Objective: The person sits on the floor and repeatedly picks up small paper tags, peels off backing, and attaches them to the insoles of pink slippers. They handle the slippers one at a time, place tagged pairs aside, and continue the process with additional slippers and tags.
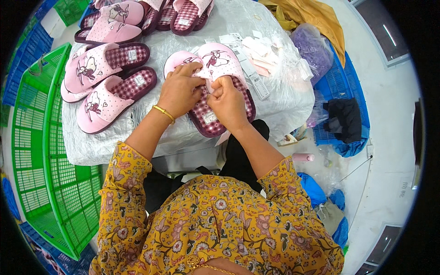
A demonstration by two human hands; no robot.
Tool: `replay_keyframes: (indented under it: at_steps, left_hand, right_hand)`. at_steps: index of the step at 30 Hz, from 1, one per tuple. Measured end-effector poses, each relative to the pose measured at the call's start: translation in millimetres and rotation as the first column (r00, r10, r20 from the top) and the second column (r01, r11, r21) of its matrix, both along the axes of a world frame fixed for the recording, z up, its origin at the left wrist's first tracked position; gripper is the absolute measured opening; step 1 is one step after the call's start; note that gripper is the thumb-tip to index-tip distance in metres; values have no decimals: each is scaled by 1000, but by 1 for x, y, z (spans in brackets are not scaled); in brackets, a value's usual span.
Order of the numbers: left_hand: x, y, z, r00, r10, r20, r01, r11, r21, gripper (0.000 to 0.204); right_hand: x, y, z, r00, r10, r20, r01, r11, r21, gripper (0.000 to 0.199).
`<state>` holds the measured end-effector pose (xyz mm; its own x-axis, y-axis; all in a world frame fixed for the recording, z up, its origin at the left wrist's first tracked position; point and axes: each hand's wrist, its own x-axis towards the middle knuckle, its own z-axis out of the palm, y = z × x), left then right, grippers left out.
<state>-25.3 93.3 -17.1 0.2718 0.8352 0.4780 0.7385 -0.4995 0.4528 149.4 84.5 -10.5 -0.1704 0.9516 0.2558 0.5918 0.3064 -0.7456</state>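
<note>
A pair of pink slippers with dark checked insoles lies side by side in front of me, toes pointing away. My left hand [181,91] lies over the left slipper [176,59], its fingers bent and gripping the inner edges of the pink uppers where the pair meets. Beside it, my right hand [228,103] is closed in a pinch at the opening of the right slipper [224,59]. Whatever sits between its fingertips is hidden. More matching slippers [114,103] rest at the left, and others [117,30] are heaped at the far edge.
The slippers lie on a plastic-wrapped work surface [151,142]. Paper labels [256,85] and small pink pieces [261,55] are at its right. Green crates [59,174] stand at the left; a blue basket [353,87] holding dark cloth [343,119] is at the right.
</note>
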Motion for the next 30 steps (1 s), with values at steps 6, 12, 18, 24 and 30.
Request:
replay_keyframes:
  at_steps: [6,12,18,24,30]
  left_hand:
    - [0,2,0,1000,-6,-7,6,1000,-14,27]
    - [-1,6,6,992,-25,-125,16,997,-69,24]
    - [2,24,0,987,-65,-146,64,998,-13,16]
    - [5,25,7,964,-78,-253,61,995,-74,13]
    - [-13,22,5,993,-117,-10,117,992,-46,5]
  right_hand:
    - [-1,4,-1,1000,-21,22,20,1000,16,26]
    - [1,7,5,991,-54,126,61,997,-56,23]
    - [-2,11,-4,988,-113,107,106,992,66,23]
    - [6,16,-7,1000,-16,-26,17,999,47,23]
    - [55,-44,15,994,34,-107,-44,995,-94,20]
